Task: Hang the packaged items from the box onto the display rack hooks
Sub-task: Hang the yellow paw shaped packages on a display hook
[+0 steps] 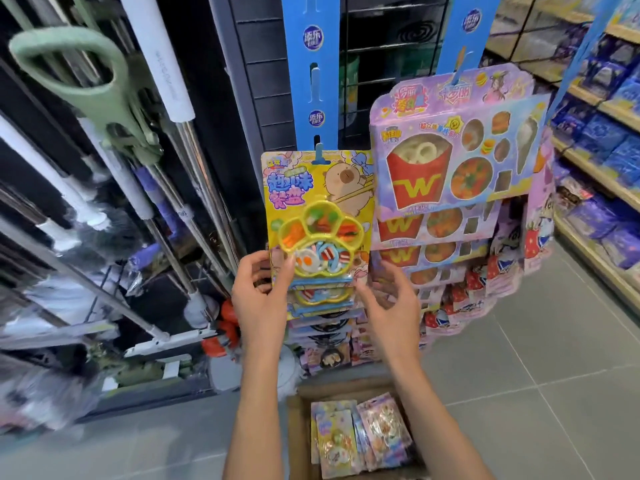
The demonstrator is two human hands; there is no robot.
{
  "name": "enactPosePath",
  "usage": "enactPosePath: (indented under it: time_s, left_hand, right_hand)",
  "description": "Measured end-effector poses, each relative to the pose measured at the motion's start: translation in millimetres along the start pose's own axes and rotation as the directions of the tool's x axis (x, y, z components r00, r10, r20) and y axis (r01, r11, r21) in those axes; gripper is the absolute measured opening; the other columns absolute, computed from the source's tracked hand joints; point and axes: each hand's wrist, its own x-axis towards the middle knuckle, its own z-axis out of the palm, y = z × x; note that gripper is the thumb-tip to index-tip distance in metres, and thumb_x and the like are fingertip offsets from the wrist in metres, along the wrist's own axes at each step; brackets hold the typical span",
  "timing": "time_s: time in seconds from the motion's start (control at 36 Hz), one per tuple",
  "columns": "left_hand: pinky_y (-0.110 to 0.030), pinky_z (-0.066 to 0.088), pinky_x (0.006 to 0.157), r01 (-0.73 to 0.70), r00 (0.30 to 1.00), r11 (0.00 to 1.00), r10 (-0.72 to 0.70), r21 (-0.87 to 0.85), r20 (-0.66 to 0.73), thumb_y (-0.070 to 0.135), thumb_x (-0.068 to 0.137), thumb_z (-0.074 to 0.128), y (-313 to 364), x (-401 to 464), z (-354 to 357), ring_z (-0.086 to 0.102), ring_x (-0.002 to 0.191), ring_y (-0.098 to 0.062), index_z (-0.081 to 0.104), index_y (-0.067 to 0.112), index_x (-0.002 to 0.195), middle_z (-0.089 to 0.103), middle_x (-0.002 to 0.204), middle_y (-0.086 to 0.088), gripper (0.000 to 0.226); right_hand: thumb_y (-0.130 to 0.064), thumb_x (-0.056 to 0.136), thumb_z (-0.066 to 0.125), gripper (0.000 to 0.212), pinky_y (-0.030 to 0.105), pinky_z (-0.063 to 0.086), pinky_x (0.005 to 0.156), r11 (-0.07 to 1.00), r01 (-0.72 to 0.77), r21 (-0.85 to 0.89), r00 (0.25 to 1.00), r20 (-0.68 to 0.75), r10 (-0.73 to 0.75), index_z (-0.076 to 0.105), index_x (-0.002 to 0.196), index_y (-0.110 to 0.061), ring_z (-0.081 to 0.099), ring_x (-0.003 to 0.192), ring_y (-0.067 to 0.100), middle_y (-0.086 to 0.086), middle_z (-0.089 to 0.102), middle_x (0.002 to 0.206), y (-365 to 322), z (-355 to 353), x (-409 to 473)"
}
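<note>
Cardboard box (294, 441), bottom centre of frame, on grey floor tiles (540, 386): holds loose candy packs (360, 434), pastel and yellow, lying flat and overlapping.

Left hand (258, 299), centre frame: thumb and fingers pinch the lower left edge of the yellow paw-tray candy card (317, 206). The card hangs upright from a blue hook tab (319, 154) on the left blue display strip (311, 64); more of the same cards show below it, partly hidden.

Right hand (391, 299), just right of the card's lower right corner: fingers spread and loosely bent, holding nothing; contact with the card cannot be told.

Right blue display strip (472, 32), upper right of centre: carries purple fast-food candy cards (457, 150) stacked downward, then strawberry-print packets (485, 282) lower down.

Left third of frame: mops (65, 71) and metal poles leaning against a dark rack.

Right edge: wooden shelves (588, 171) stocked with blue packs.
</note>
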Motion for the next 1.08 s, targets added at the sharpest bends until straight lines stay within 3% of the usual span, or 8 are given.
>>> enactPosePath:
  time_s: [0.08, 0.28, 0.39, 0.58, 0.75, 0.86, 0.97, 1.08]
  left_hand:
    - [-0.017, 0.05, 0.072, 0.04, 0.999, 0.999, -0.04, 0.036, -0.007, 0.031, 0.088, 0.074, -7, -4, -5, 0.061, 0.089, -0.002, 0.061, 0.028, 0.108, 0.065, 0.102, 0.007, 0.025]
    - [-0.019, 0.051, 0.073, 0.142, 0.985, 0.988, -0.147, -0.058, -0.09, 0.021, 0.088, 0.075, -34, -12, -15, 0.063, 0.082, -0.005, 0.063, 0.015, 0.11, 0.066, 0.093, 0.001, 0.026]
    - [-0.024, 0.05, 0.07, 0.308, 0.908, 0.87, -0.39, -0.385, -0.154, 0.017, 0.094, 0.068, -57, -28, -27, 0.062, 0.076, -0.008, 0.062, 0.017, 0.104, 0.065, 0.092, 0.0, 0.012]
    - [-0.019, 0.049, 0.064, 0.494, 0.823, 0.799, -0.557, -0.343, -0.113, 0.017, 0.093, 0.068, -112, -69, -45, 0.063, 0.076, -0.009, 0.061, 0.015, 0.108, 0.067, 0.094, 0.0, 0.016]
    - [-0.023, 0.046, 0.075, 0.68, 0.668, 0.646, -0.741, -0.347, -0.069, 0.016, 0.094, 0.066, -183, -119, -50, 0.064, 0.08, -0.011, 0.063, 0.022, 0.098, 0.067, 0.089, 0.002, 0.007]
    - [-0.021, 0.049, 0.075, 0.676, 0.481, 0.433, -0.872, -0.596, -0.089, 0.021, 0.098, 0.06, -239, -150, -51, 0.067, 0.073, -0.007, 0.06, 0.021, 0.103, 0.069, 0.085, 0.006, 0.005]
    - [-0.021, 0.049, 0.082, 0.688, 0.438, 0.391, -0.895, -0.611, -0.08, 0.022, 0.102, 0.049, -314, -183, -52, 0.067, 0.087, -0.009, 0.058, 0.021, 0.112, 0.068, 0.097, 0.005, 0.014]
    - [-0.017, 0.051, 0.07, 0.783, 0.323, 0.314, -0.943, -0.537, -0.081, 0.024, 0.106, 0.038, -399, -201, -49, 0.068, 0.088, -0.008, 0.055, 0.022, 0.125, 0.068, 0.101, 0.005, 0.026]
  right_hand:
    - [-0.03, 0.096, 0.066, 0.044, 0.01, 0.048, 0.086, 0.999, -0.025, 0.04, 0.999, 0.039, 0.024, 0.05, 0.137, -0.027, 0.06, 0.104, -0.012, -0.025, 0.061, 0.115, 4, -2, -2]
    - [-0.027, 0.101, 0.059, 0.022, 0.044, 0.057, 0.093, 0.994, -0.107, -0.04, 0.993, 0.045, 0.108, 0.065, 0.118, -0.014, 0.069, 0.103, 0.009, -0.005, 0.073, 0.108, 44, -19, -9]
    - [-0.028, 0.097, 0.065, 0.023, 0.049, 0.057, 0.092, 0.955, -0.26, -0.139, 0.946, 0.16, 0.281, 0.067, 0.114, -0.013, 0.072, 0.096, 0.013, 0.003, 0.076, 0.103, 77, -32, -24]
    - [-0.021, 0.096, 0.066, 0.012, 0.05, 0.055, 0.096, 0.851, -0.478, -0.219, 0.832, 0.199, 0.518, 0.069, 0.104, -0.013, 0.072, 0.085, 0.022, 0.012, 0.076, 0.099, 126, -46, -68]
    - [-0.009, 0.091, 0.07, 0.009, 0.044, 0.058, 0.091, 0.763, -0.565, -0.314, 0.726, 0.252, 0.64, 0.071, 0.098, -0.015, 0.073, 0.094, 0.031, 0.015, 0.076, 0.097, 178, -43, -103]
    - [-0.005, 0.091, 0.07, 0.013, 0.036, 0.057, 0.091, 0.707, -0.601, -0.373, 0.644, 0.299, 0.705, 0.071, 0.104, -0.007, 0.072, 0.101, 0.03, 0.017, 0.074, 0.105, 236, -42, -121]
    - [-0.001, 0.092, 0.066, 0.01, 0.017, 0.055, 0.077, 0.672, -0.585, -0.454, 0.595, 0.323, 0.736, 0.073, 0.1, -0.001, 0.069, 0.095, 0.025, 0.022, 0.073, 0.109, 316, -34, -131]
    - [0.0, 0.095, 0.061, 0.011, 0.01, 0.045, 0.065, 0.636, -0.542, -0.549, 0.524, 0.372, 0.767, 0.069, 0.091, -0.006, 0.061, 0.084, 0.019, 0.006, 0.068, 0.085, 386, -21, -142]
